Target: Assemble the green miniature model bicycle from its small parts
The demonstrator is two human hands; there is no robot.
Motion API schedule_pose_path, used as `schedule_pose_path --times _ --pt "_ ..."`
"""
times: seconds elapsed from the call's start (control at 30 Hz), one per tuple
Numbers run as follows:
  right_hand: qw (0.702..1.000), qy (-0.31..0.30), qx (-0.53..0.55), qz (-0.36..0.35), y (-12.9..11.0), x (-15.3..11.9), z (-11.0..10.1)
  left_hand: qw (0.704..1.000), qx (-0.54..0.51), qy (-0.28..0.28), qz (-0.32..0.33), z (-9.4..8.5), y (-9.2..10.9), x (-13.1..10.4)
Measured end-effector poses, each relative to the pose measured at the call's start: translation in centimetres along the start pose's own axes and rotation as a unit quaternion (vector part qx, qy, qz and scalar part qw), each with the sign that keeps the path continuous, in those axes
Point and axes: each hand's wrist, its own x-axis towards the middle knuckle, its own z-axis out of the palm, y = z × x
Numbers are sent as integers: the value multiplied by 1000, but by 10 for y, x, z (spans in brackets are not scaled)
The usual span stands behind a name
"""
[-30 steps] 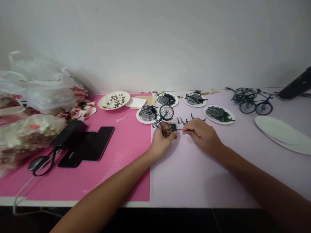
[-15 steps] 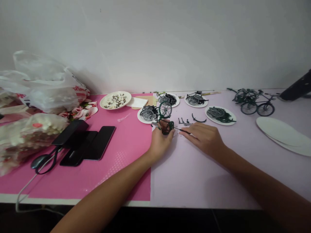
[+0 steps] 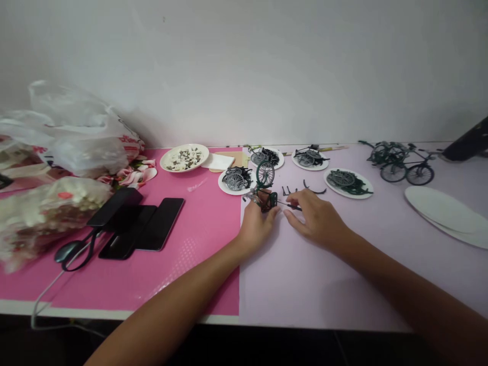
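Note:
My left hand [image 3: 256, 226] is closed around a small green model bicycle [image 3: 269, 197], partly assembled, with one spoked wheel [image 3: 265, 174] standing up above the fingers. Some of the frame is hidden by that hand. From the right, a thin screwdriver [image 3: 293, 207] with a dark handle points its metal shaft at the bicycle's frame. My right hand [image 3: 320, 216] has its fingers about the handle, the thumb lying a little lower and looser. Just behind the screwdriver lie small dark parts [image 3: 290, 191] and a curved black piece [image 3: 315, 189].
White plates of bicycle parts [image 3: 235, 192] [image 3: 348, 193] stand behind my hands. Finished model bicycles [image 3: 407, 170] and stacked white plates [image 3: 446, 209] are at right. On the left are phones [image 3: 160, 223], a plate of small pieces [image 3: 184, 169] and plastic bags [image 3: 76, 137].
My right fingers have shifted on the screwdriver, and the thumb has come away lower from the handle. The bicycle stays in my left hand. The whole view has moved slightly.

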Motion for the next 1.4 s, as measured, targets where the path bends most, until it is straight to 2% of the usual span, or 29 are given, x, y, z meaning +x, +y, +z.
schedule_pose_path --times 0.13,0.27,0.53,0.73,1.03,1.2,1.4 --pt "999 -31 30 26 3 -2 3 1000 4 -3 -9 0 -2 1" --pt "998 -35 42 13 10 -3 6 1000 -3 -7 -19 0 -2 1" --pt "998 -40 -41 10 13 -6 10 1000 7 -26 -12 1 -2 0" --pt "998 -29 -53 14 16 -5 12 999 25 -34 7 0 0 -1" --pt "991 -56 82 86 9 -4 9 999 39 -16 9 -2 3 1" --pt "990 -72 91 74 17 -6 12 998 48 -18 21 -2 2 0" --pt "998 -47 18 38 20 -4 14 998 55 -23 35 -2 3 -1"
